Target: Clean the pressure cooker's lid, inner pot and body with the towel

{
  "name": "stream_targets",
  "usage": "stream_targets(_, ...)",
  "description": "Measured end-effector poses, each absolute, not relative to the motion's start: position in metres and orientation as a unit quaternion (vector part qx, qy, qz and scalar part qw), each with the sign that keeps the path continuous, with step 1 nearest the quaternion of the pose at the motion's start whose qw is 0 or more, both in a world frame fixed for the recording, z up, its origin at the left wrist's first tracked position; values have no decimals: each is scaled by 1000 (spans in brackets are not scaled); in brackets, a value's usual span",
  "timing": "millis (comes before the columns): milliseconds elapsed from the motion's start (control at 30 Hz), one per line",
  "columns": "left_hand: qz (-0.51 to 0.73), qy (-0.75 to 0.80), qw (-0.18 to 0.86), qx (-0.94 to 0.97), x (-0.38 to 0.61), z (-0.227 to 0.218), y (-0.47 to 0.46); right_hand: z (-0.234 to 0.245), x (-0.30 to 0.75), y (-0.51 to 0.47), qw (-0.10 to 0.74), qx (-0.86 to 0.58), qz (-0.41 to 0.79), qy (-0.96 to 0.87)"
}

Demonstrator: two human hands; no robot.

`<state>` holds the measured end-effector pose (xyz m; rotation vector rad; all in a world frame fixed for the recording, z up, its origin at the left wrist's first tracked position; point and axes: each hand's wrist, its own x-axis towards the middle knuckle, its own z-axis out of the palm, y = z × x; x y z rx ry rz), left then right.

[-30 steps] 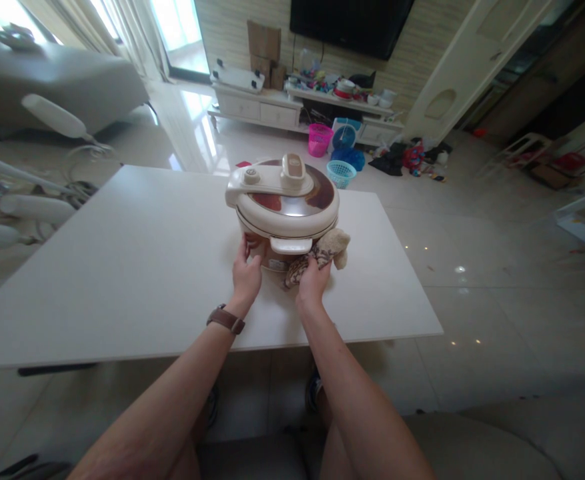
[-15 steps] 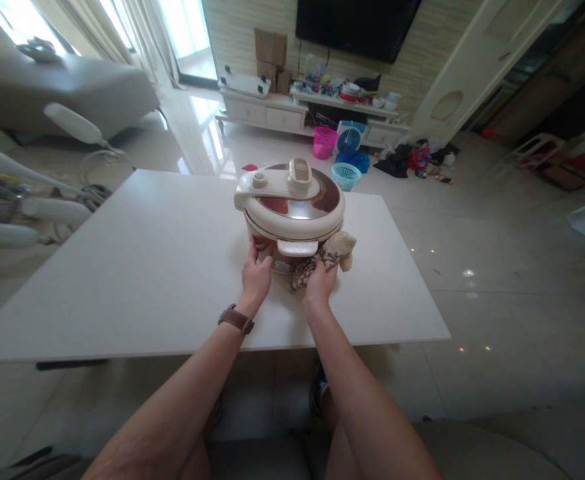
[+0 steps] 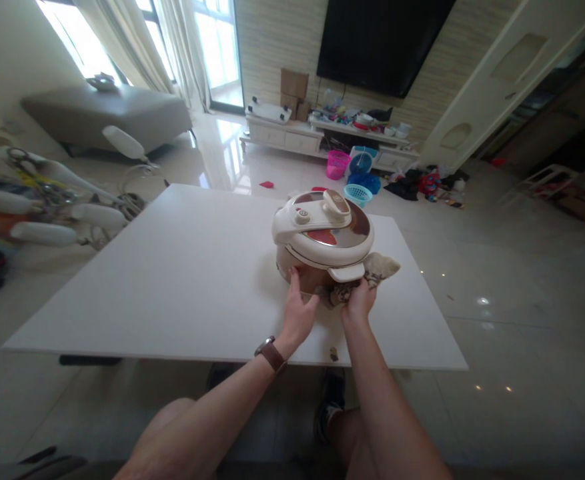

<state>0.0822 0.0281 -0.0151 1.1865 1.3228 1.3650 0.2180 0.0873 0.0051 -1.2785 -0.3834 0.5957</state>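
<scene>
A cream pressure cooker [image 3: 322, 240] with a brown and cream lid stands on the white table [image 3: 187, 280]. My left hand [image 3: 299, 313], with a brown watch on the wrist, presses flat against the cooker's front wall, fingers spread. My right hand [image 3: 359, 300] is closed on a patterned cloth [image 3: 367, 277] bunched against the cooker's lower right side, under the lid's handle tab.
A small dark bit [image 3: 333, 351] lies near the table's front edge. Pink [image 3: 336, 163] and blue baskets [image 3: 357, 193] sit on the shiny floor beyond. A TV cabinet [image 3: 322, 137] and a grey sofa [image 3: 107, 117] stand further back. Clutter lies at the left [image 3: 47, 200].
The view has swung up and left, so the cooker now sits further right in the picture. My left hand has opened flatter against the cooker. My right hand keeps hold of the cloth.
</scene>
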Motion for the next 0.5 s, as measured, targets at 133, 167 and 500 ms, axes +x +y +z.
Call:
stream_targets(133,589,582,364,428,50,-1,51,1,221,87,740,-594,265,-172)
stream_targets(167,606,583,343,418,36,5,61,0,218,85,742,-588,268,-181)
stream_targets(500,590,471,394,524,-27,31,118,-13,193,56,713,-612,241,-242)
